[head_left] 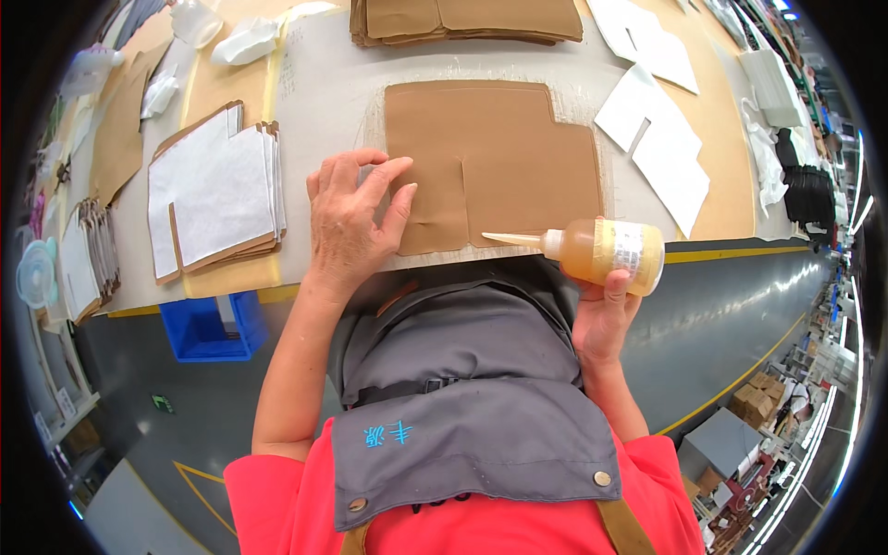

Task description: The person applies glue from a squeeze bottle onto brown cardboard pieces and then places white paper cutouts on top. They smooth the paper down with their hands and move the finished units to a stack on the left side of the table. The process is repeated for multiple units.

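A flat brown cut piece, with a notched corner and a short slit, lies before me on the table. Over its left edge is my left hand, thumb and fingers apart and nothing in them. My right hand grips a glue bottle from below, at the table's front edge. The bottle is tipped on its side, holds amber liquid, and its long pale nozzle points left across the piece's lower right part. I cannot tell whether the nozzle tip touches the surface.
To the left is a stack of white-faced brown pieces, with another stack farther out. A brown stack lies at the back, and white cut pieces to the right. Below the table's left side sits a blue bin.
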`<state>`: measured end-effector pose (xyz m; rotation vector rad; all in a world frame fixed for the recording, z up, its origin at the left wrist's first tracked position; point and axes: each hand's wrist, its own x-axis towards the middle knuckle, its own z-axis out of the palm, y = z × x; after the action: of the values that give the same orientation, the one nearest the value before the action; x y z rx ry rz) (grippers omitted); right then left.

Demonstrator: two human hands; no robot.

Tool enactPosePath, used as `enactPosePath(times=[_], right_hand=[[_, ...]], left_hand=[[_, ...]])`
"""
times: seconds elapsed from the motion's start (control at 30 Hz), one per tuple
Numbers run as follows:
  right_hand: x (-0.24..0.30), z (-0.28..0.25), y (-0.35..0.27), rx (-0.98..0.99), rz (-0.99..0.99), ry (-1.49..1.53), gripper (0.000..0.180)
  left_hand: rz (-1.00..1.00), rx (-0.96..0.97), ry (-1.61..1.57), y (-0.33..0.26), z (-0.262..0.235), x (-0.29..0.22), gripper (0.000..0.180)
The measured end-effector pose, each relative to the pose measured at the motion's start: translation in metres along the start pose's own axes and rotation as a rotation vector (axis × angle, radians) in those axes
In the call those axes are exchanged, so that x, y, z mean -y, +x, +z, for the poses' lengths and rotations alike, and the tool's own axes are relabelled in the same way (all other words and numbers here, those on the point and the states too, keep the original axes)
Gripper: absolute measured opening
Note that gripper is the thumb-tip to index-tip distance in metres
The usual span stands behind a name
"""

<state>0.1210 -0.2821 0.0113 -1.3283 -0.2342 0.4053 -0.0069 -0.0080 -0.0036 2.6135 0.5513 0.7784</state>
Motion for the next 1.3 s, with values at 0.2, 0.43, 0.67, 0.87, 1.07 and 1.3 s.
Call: enactPosePath(times=[0.2,0.43,0.67,0.87,1.07,1.3], right_hand=[[0.035,-0.003,0.037,-0.026,0.352,0.735,0.060],[0.031,0.045,0.063,0.106,-0.220,-0.153,0.099],[0.003,0.053,0.081,0.324,-0.356,-0.352,0.109],[-0.001,0.057,0.083,0.325,-0.340,-0.309,0.111],[0.008,0.046,0.084,0.227,-0.335,-0.428,0.110],[0.011,0.046,0.083,0.181,-0.252,-0.300,0.097]], left_hand=[[-0.105,-0.034,-0.084,-0.011,-0.010,-0.002,0.028],[-0.162,-0.024,-0.137,-0.014,-0.010,-0.001,0.028],[-0.153,-0.013,-0.136,-0.014,-0.008,0.002,0.028],[-0.155,0.004,-0.138,-0.015,-0.006,0.002,0.028],[-0.161,0.008,-0.145,-0.014,-0.007,0.002,0.028],[-0.149,0.003,-0.139,-0.015,-0.007,0.002,0.029]])
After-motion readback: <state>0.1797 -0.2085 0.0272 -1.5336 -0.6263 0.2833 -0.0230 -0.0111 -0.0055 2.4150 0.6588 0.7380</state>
